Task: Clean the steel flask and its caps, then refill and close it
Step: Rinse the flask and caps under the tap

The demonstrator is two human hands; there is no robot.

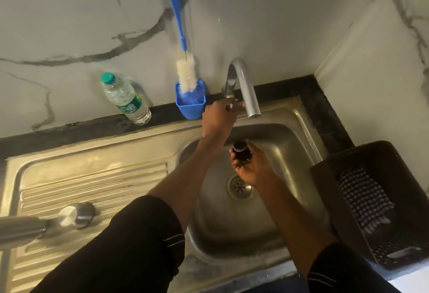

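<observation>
The steel flask [21, 230] lies on its side on the drainboard at the far left, its mouth toward the right. A steel outer cap [77, 215] stands on the drainboard just beyond that mouth. My right hand [254, 167] holds a small black inner cap [241, 151] over the sink basin [285, 144], below the spout. My left hand [219, 116] reaches back and grips the tap handle [229, 97] at the base of the curved tap [246, 83]. No water is seen running.
A blue bottle brush [181, 37] stands in a blue cup [190, 105] against the marble wall. A plastic water bottle [125, 98] with a green cap stands left of it. A dark basket [325, 176] with a checked cloth [364, 197] sits at the right. The drain [240, 187] lies under my right hand.
</observation>
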